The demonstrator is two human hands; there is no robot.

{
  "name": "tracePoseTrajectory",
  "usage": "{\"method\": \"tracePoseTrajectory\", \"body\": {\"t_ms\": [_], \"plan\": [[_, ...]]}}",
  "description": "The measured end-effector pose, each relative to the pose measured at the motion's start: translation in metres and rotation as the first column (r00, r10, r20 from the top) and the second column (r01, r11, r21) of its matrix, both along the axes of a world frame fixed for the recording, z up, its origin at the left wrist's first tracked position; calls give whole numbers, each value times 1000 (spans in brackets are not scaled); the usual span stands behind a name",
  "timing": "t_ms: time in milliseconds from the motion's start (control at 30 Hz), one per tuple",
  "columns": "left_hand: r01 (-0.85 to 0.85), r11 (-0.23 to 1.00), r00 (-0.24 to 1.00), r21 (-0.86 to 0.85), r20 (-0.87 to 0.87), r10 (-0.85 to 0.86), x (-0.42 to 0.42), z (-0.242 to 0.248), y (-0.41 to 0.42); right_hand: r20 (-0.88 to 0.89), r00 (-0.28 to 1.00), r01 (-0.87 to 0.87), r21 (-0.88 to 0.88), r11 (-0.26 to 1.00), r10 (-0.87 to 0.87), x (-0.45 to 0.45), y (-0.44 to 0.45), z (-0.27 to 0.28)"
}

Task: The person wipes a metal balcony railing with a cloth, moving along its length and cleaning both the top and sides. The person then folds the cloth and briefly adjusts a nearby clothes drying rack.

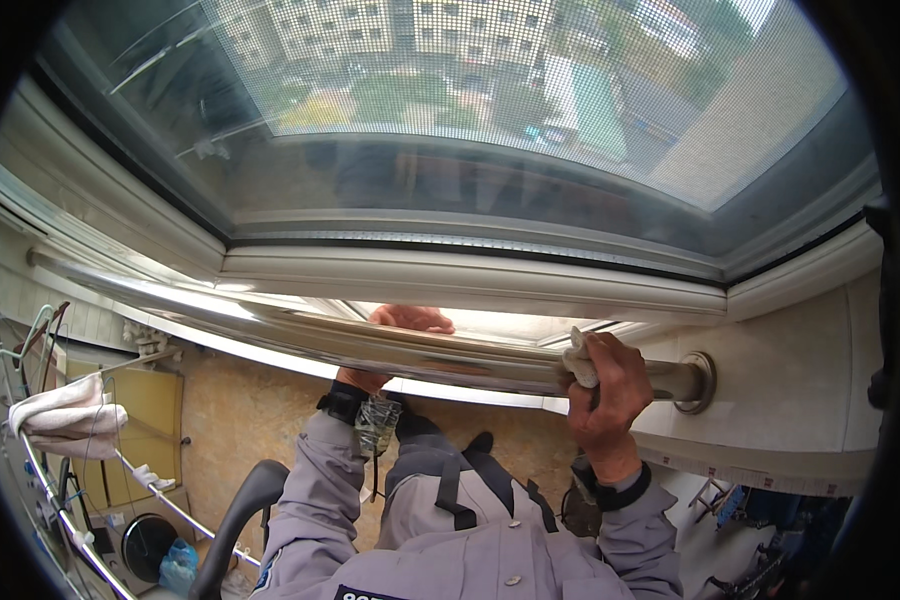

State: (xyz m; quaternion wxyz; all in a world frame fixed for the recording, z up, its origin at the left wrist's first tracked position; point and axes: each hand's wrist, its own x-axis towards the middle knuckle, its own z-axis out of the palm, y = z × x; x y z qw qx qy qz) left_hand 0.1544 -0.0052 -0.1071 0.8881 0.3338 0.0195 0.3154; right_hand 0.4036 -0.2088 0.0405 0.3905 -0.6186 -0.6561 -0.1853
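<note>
A shiny metal rail (420, 354) runs across in front of the window (465, 277). Near the rail's right end, my right hand (607, 386) holds a white cloth (581, 361) pressed against the metal. My left hand (412, 319) passes under the rail. Its fingers show on the far side, beside the window frame, and its wrist shows on the near side. The rail hides its palm, so I cannot tell whether anything is in it. The rail's right end meets the wall at a round flange (697, 382).
A metal drying rack (187, 517) with a towel (71, 420) and hangers (34, 330) stands at the lower left. Near my left arm is a black curved chair part (232, 517). A mesh screen (420, 75) covers the window glass. Clothes (780, 517) hang at the lower right.
</note>
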Motion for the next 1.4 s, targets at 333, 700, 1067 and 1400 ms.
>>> {"method": "tracePoseTrajectory", "body": {"t_ms": [333, 700, 1067, 1400], "plan": [[47, 977, 973, -209, 231, 2, 5, 7, 5, 4, 1000, 7, 6, 1000, -7, 0, 0, -2], [-324, 946, 865, 18, -399, 304, -3, 41, -35, -73, 997, -30, -18, 999, 28, 0, 0, 0], [-139, 982, 917, 130, -358, 177, -60, 123, -141, -124, 913, -393, -5, 920, 389, -73, 9, 30], [-727, 687, 596, -1, -498, 630, -66, 131, -155, -227, 887, -442, -161, 882, 403, -97, 48, 50]]}}
